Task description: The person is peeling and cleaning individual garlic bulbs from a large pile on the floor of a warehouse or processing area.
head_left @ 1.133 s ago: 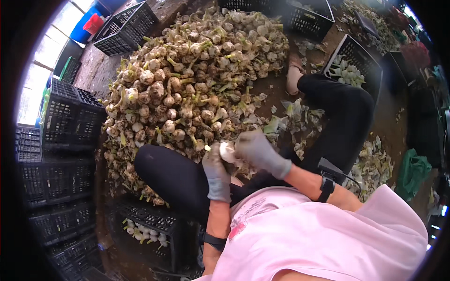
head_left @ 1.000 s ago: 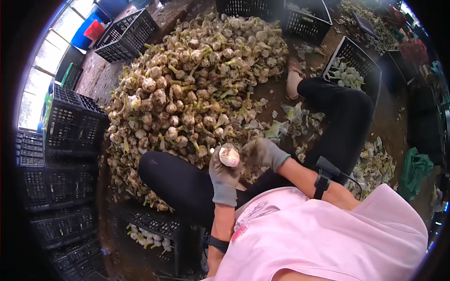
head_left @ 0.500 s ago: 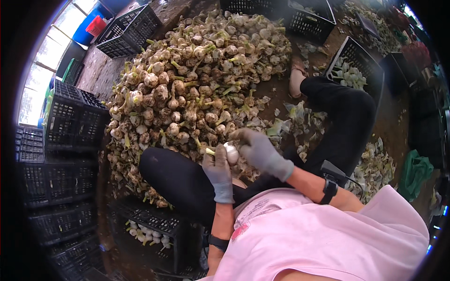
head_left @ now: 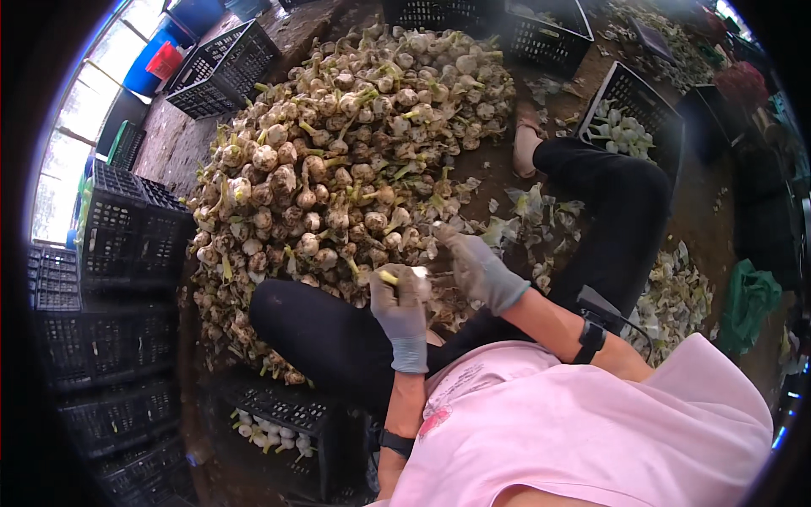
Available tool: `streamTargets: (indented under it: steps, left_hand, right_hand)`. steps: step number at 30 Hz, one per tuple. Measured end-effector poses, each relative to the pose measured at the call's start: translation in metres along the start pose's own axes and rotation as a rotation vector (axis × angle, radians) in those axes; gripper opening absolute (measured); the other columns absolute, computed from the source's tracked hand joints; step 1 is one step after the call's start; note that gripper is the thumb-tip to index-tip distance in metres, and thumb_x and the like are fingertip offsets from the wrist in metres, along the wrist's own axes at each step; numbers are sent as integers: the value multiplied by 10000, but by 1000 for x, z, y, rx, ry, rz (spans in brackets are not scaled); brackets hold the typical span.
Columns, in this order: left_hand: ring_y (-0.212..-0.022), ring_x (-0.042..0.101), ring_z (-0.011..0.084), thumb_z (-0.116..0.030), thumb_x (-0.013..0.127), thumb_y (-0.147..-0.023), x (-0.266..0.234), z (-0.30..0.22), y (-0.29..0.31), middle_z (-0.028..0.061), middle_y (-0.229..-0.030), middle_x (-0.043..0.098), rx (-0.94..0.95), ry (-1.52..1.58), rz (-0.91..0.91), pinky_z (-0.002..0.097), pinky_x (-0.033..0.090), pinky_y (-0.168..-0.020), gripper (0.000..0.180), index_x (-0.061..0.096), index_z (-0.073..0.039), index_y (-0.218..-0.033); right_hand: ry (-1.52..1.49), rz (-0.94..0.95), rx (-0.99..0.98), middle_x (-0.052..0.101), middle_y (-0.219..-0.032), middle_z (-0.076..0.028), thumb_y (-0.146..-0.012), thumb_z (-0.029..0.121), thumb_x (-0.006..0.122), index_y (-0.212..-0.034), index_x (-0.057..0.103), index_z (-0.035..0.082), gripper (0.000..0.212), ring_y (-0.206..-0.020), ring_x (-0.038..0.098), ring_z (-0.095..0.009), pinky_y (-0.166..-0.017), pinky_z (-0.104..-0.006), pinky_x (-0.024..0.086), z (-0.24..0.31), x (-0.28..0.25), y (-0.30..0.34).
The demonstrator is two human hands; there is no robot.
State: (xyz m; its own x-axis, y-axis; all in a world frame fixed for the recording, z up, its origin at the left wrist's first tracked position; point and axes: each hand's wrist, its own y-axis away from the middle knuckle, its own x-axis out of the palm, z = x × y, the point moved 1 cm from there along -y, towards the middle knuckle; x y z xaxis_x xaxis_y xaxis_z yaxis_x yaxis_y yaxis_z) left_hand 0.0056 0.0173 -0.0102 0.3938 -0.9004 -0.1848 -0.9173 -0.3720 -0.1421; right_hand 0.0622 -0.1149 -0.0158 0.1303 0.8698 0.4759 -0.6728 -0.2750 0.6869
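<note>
My left hand, in a grey work glove, is closed around a white garlic bulb. A short pale green stem end sticks out over the glove's fingers, and most of the bulb is covered. To the right, my right hand, also gloved, stands a little apart from the bulb with its fingers drawn together. What lies between those fingertips, if anything, is too blurred to name. Beyond both hands rises a large heap of dirty, untrimmed garlic.
Garlic skins litter the floor at right, near a green bag. A black crate holds leafy pale pieces. White bulbs show by a black crate at lower left. Stacked black crates line the left; another crate stands behind.
My right hand has moved away from the bulb, up and to the right. My left hand has turned slightly and now covers more of the bulb.
</note>
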Motion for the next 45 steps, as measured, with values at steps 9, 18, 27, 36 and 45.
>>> streamTargets:
  steps: [9,18,27,36,45]
  left_hand:
    - [-786,558,244,-38,555,-881,20,-38,7,140,-874,560,331,-99,2,330,453,-681,97,530,28,-814]
    - [-703,593,187,-365,471,-939,19,-6,1,71,-771,608,-616,509,-247,315,516,-669,373,560,-27,-807]
    - [-707,604,201,-347,542,-897,-15,39,-13,56,-754,615,-979,1297,-297,352,523,-660,249,579,-115,-814]
    - [-685,574,185,-368,475,-940,-3,22,-11,40,-722,568,-902,1088,-323,339,514,-633,291,542,-110,-824]
    - [-825,619,297,-456,484,-898,-9,67,-3,132,-877,637,-1228,1316,-252,434,531,-758,454,611,-25,-964]
  right_hand:
    - [-477,145,167,598,-850,-53,-949,331,475,-973,558,75,271,-724,593,-179,-647,-322,523,-12,25,-23]
    - [-217,-383,-116,632,-727,-86,-876,336,580,-824,615,42,300,-538,572,-208,-494,-365,470,-56,29,-63]
    - [534,65,-376,676,-853,-174,-785,92,603,-1036,633,-36,283,-772,641,-200,-706,-322,506,-18,2,-27]
    - [659,274,-279,629,-926,-57,-831,168,706,-1176,545,-12,421,-804,568,-87,-660,-249,491,-4,29,41]
    - [468,330,-85,626,-991,-32,-880,185,650,-1185,554,29,356,-844,601,-100,-678,-253,519,-16,9,17]
